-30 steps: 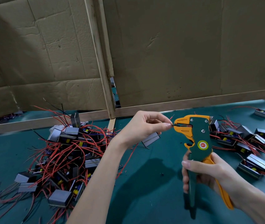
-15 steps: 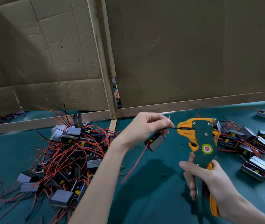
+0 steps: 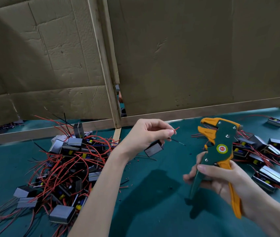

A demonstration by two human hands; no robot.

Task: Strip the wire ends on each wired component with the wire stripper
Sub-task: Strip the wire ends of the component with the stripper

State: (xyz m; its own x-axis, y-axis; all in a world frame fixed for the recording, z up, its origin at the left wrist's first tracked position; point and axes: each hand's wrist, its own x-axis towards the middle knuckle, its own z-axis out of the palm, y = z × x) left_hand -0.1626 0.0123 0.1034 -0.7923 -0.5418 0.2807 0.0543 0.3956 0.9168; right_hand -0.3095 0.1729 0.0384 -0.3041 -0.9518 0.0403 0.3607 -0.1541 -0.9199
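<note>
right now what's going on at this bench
A person is stripping wires. The left hand pinches the red wire and black wire of one small component, which hangs under the hand. The right hand grips the wire stripper, jaws open and clear of both wires. A pile of wired components lies on the left, a smaller group on the right.

Wire stripper [image 3: 221,147]: matt green and orange plastic body, small bright metal screws. Components [image 3: 61,215]: grey metal casings with a dull sheen; red wire [image 3: 177,129], smooth plastic insulation. Table [image 3: 153,216]: matt teal cloth cover; partition [image 3: 187,57] of creased brown cardboard, rough, framed in bare wood strips [image 3: 109,86].
</note>
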